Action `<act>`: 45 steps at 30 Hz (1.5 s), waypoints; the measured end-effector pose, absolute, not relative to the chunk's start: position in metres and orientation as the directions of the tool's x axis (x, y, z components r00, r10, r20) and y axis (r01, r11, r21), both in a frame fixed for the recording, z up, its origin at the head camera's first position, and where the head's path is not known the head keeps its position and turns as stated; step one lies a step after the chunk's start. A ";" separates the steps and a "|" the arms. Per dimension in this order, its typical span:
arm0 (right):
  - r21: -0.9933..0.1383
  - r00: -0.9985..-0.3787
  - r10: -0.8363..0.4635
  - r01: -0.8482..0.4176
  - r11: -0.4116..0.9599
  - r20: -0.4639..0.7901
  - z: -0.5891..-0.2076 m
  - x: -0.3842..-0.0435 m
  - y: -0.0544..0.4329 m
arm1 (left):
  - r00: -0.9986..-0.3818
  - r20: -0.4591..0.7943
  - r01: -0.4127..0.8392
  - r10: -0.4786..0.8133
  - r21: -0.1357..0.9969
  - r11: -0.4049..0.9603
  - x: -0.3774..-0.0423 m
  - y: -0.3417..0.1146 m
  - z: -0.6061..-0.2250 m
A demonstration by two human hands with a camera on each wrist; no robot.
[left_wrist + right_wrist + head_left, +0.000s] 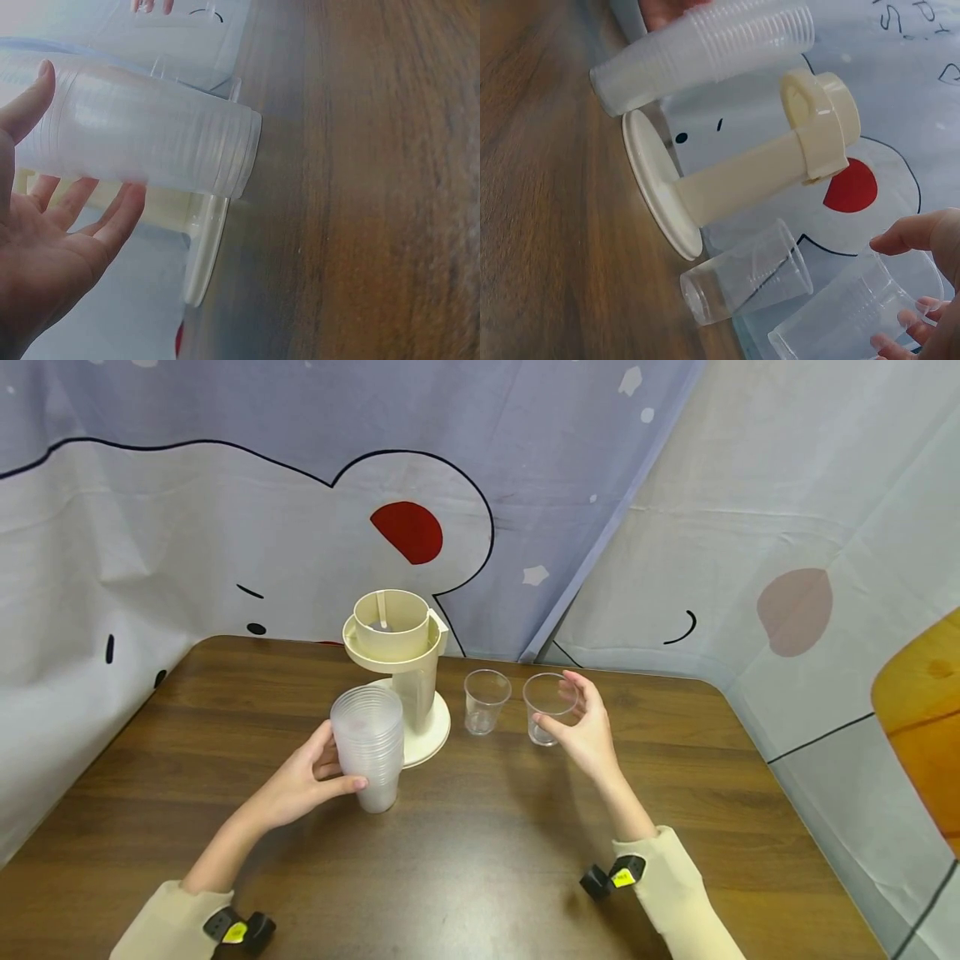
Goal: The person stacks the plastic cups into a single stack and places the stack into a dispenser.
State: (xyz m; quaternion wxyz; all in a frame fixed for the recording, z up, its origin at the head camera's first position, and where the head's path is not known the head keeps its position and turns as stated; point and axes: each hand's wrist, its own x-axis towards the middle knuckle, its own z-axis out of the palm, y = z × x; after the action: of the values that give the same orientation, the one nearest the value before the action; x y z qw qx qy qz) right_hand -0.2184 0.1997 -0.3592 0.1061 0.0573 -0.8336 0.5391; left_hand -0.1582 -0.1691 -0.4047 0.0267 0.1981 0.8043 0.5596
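Note:
My left hand (307, 777) holds a tall stack of nested clear plastic cups (367, 743), thumb on the near side and fingers behind. In the left wrist view the stack (150, 124) has its narrow base down at the tabletop; whether it touches the wood I cannot tell. On the right, my right hand (588, 731) grips a single clear plastic cup (542, 731) around its upper part, thumb and fingers on opposite sides. Just left of that cup stands another clear plastic cup (482, 714), upright and untouched. The right wrist view shows the gripped cup (840, 315) close to it.
Behind the stack stands a cream plastic stand (416, 685) with a round base and an open ring-shaped top. The brown wooden table (465, 877) ends at a patterned curtain (247, 535) at the back and sides.

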 end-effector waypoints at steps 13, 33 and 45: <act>-0.880 -0.954 -0.016 -0.282 0.383 0.299 -0.349 -0.205 0.189 | -0.910 0.189 0.300 0.368 0.913 0.275 -0.159 -0.169 -0.405; -0.869 -0.920 -0.110 -0.391 0.303 0.376 -0.334 -0.189 0.164 | -0.908 0.199 0.307 0.369 0.914 0.264 -0.158 -0.170 -0.405; -0.867 -0.901 -0.155 -0.432 0.249 0.405 -0.325 -0.184 0.145 | -0.904 0.216 0.325 0.369 0.909 0.262 -0.158 -0.168 -0.404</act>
State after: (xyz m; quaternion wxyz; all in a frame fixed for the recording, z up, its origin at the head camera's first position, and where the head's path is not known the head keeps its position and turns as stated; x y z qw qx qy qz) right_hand -0.1841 0.1453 -0.3247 0.1189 0.1876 -0.7813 0.5833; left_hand -0.1583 -0.1680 -0.4043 0.0198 0.2185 0.7941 0.5669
